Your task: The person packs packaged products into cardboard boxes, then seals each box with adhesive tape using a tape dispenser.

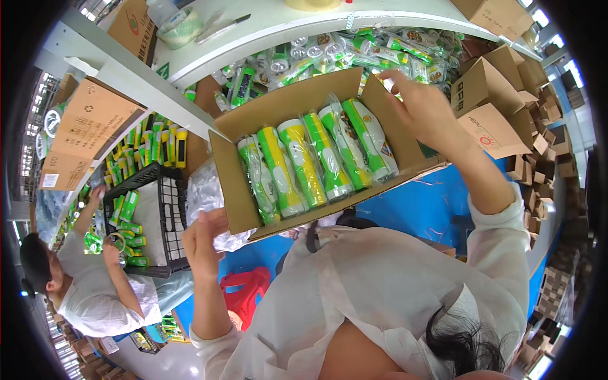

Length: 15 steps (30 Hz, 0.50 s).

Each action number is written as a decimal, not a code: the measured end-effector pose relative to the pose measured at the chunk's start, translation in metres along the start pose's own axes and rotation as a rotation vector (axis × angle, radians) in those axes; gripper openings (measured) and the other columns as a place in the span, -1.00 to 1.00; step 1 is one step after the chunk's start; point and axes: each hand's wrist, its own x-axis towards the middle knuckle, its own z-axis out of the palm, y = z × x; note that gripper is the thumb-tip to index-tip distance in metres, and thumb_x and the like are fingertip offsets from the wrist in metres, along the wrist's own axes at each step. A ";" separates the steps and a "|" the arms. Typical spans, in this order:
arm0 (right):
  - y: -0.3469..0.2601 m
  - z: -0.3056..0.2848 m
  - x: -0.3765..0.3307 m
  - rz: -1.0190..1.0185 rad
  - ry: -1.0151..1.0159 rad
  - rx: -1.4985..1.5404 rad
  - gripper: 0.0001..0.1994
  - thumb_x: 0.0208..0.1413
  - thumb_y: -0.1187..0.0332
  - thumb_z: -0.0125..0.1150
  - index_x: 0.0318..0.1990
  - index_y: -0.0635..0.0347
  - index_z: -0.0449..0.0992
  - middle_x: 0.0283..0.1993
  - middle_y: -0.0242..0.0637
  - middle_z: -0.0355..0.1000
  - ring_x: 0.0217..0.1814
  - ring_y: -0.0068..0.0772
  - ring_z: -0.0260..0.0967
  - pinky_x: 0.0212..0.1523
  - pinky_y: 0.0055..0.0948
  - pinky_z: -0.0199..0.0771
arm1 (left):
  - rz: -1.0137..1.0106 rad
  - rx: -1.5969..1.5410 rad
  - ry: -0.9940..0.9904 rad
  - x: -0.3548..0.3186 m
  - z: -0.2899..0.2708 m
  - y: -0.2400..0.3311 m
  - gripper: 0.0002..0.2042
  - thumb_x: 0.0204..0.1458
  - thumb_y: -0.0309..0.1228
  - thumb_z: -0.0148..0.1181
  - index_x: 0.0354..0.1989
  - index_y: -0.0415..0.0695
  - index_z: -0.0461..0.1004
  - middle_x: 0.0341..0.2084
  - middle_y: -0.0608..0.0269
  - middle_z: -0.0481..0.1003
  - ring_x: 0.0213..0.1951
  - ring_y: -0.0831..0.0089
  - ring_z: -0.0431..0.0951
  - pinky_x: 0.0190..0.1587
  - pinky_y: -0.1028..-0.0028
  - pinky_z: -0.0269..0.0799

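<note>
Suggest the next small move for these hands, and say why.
Perhaps the right hand should take one more from the pile of wrapped flashlights beyond the box: it stands open, and bare cardboard right of its six flashlights suggests room.

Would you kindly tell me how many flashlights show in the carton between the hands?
6, side by side in the carton: from left, the first, second, third, fourth, fifth and sixth flashlight. More may lie hidden underneath.

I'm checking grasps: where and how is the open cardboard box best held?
Probably by its left wall and right wall, from opposite sides at once: the open cardboard box is elongated, with flashlights rowed between these short ends.
</note>
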 end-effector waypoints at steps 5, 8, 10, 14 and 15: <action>-0.018 0.000 0.020 -0.566 -0.460 -0.189 -0.83 -0.14 0.39 0.31 -0.46 0.35 0.53 -0.37 -0.08 0.50 -0.35 0.03 0.46 -0.32 -0.10 0.44 | 0.048 0.173 -0.184 0.057 0.013 0.013 -0.73 0.24 -0.31 -0.08 -0.43 -0.21 0.41 -0.43 0.34 0.44 -0.30 0.59 0.42 -0.23 0.51 0.36; -0.021 0.041 0.043 -0.531 -1.146 -0.359 -0.76 -0.26 0.39 0.38 -0.49 0.40 0.52 -0.40 -0.07 0.50 -0.31 0.04 0.47 -0.30 -0.10 0.44 | 0.136 0.302 -0.404 0.086 0.025 0.008 -0.78 0.18 -0.34 0.02 -0.46 -0.20 0.36 -0.51 0.29 0.37 -0.37 0.52 0.37 -0.27 0.48 0.27; -0.032 0.047 0.052 -0.486 -1.318 -0.406 -0.72 -0.35 0.39 0.42 -0.49 0.43 0.52 -0.43 -0.02 0.49 -0.30 0.06 0.46 -0.29 -0.08 0.44 | 0.517 0.602 -0.484 0.092 0.046 0.013 -0.79 0.04 -0.36 0.16 -0.50 -0.19 0.32 -0.55 0.20 0.30 -0.39 0.30 0.32 -0.32 0.37 0.20; -0.019 0.054 0.050 -0.515 -1.270 -0.274 -0.69 -0.42 0.40 0.45 -0.48 0.43 0.52 -0.42 0.01 0.49 -0.29 0.09 0.46 -0.29 -0.08 0.43 | 0.613 0.837 -0.485 0.096 0.075 0.003 -0.74 -0.12 -0.32 0.26 -0.58 -0.13 0.27 -0.51 0.15 0.29 -0.34 0.13 0.28 -0.28 0.23 0.15; -0.018 0.054 0.045 -0.598 -1.188 -0.213 -0.68 -0.43 0.40 0.46 -0.49 0.43 0.52 -0.41 0.02 0.48 -0.29 0.11 0.46 -0.29 -0.07 0.43 | 0.609 0.836 -0.482 0.095 0.078 0.001 -0.74 -0.12 -0.32 0.26 -0.58 -0.13 0.27 -0.51 0.15 0.29 -0.34 0.13 0.28 -0.28 0.23 0.15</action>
